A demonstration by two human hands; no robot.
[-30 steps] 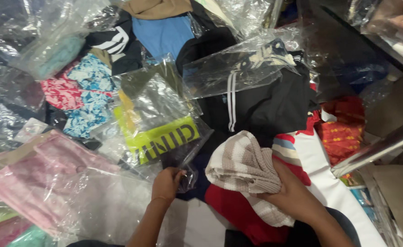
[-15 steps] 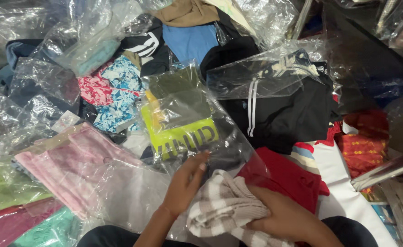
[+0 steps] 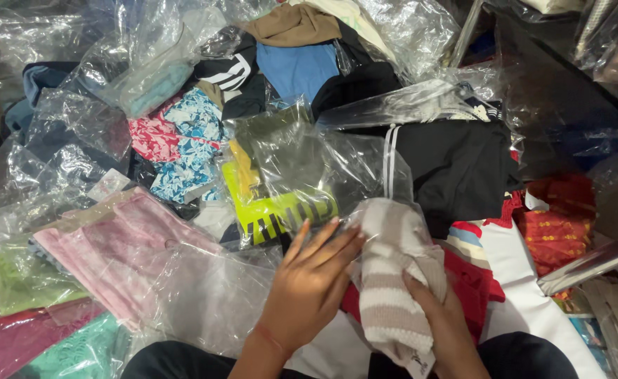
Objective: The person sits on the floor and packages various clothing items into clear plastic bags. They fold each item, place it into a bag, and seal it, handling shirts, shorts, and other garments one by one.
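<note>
I see a black garment in a clear bag point(image 3: 456, 165) upper right, a pink bagged garment point(image 3: 123, 245) lower left, a neon-yellow one point(image 3: 281, 210) centre. My right hand point(image 3: 446, 323) grips the beige striped knit point(image 3: 393, 281) low centre; my left hand point(image 3: 312, 284) lies flat, fingers spread, beside it.

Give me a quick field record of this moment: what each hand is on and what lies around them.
left hand: flat, fingers spread, pressing on the striped garment's left edge
right hand: gripping the striped garment from the right
striped garment: beige and white, folded, partly under a clear bag
under it: red cloth
left of hands: pink garment in plastic
above hands: neon yellow garment in plastic; black garment with white cords
far left: green garment in plastic
</note>
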